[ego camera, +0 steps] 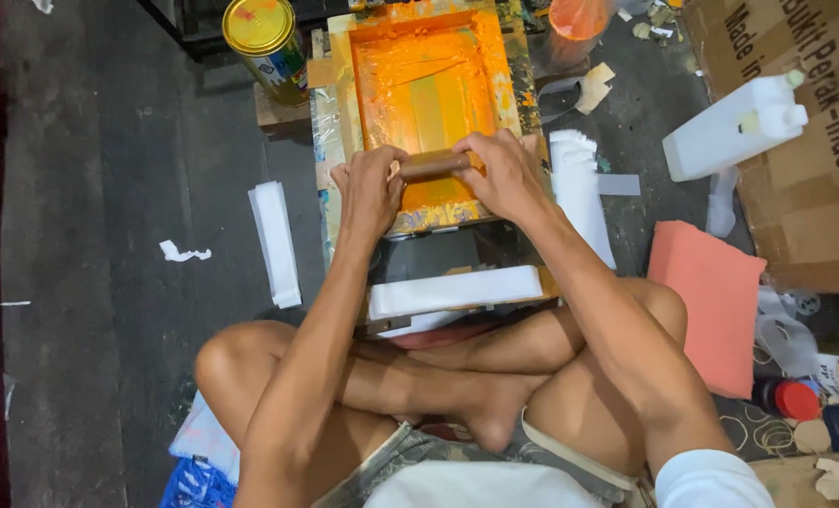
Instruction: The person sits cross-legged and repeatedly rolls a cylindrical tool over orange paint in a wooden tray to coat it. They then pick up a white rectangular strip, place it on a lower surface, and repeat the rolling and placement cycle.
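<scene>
A wooden-framed printing screen [344,89], smeared inside with orange ink, lies on a low stand ahead of my crossed legs. Both hands grip a brown wooden squeegee handle [434,166] at the near end of the screen. My left hand [370,186] holds its left end and my right hand [500,174] its right end. The blade beneath the handle is hidden by my fingers. A stack of white sheets [455,291] rests on the stand's near edge, just above my shins.
A yellow-lidded tin [265,42] stands far left of the screen. White paper stacks lie left [276,243] and right [579,188]. A white jerrycan [735,130] rests on a cardboard box [815,169]. A salmon foam pad [716,296] and small bottles [796,399] are right.
</scene>
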